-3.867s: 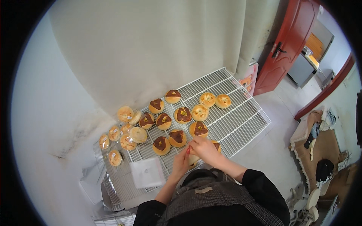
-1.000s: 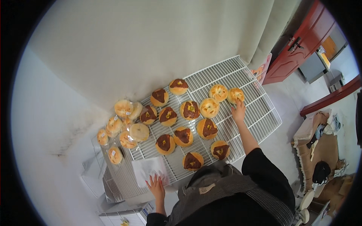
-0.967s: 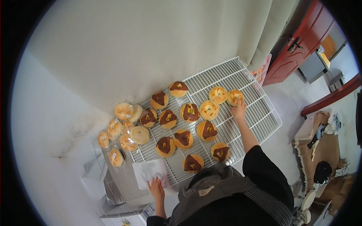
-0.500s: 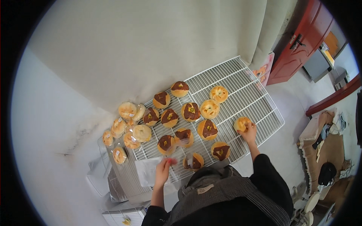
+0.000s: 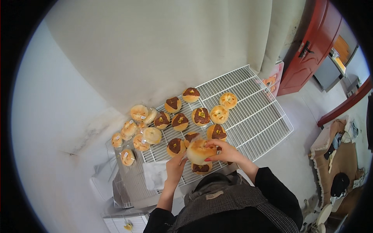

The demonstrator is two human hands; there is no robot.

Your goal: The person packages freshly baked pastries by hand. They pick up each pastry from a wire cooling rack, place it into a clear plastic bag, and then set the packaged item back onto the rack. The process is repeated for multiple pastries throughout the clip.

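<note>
My right hand [image 5: 224, 152] grips a golden bagel-like bun [image 5: 200, 151], thumb and fingers on its right side, above the wire rack. At the bun's left edge, my left hand [image 5: 175, 167] is closed on a thin clear plastic bag [image 5: 197, 138], which is faint and hard to trace. Whether the bun is inside the bag cannot be told. Beneath and around the hands sit several buns with brown topping, such as the brown-topped bun [image 5: 176, 147]. A stack of clear bags [image 5: 154, 175] lies beside my left wrist.
Several wrapped buns [image 5: 152, 135] are grouped at the rack's left end. Two plain golden buns, one a ring-shaped bun [image 5: 219, 114], lie right of the brown-topped ones on the white wire rack [image 5: 261, 116]. A curtain [image 5: 155, 46] hangs behind; a red door [image 5: 311, 50] stands far right.
My right hand has lifted the golden bun from the rack's right side and carried it left to my left hand. My left hand has moved slightly right, to the bun's edge.
</note>
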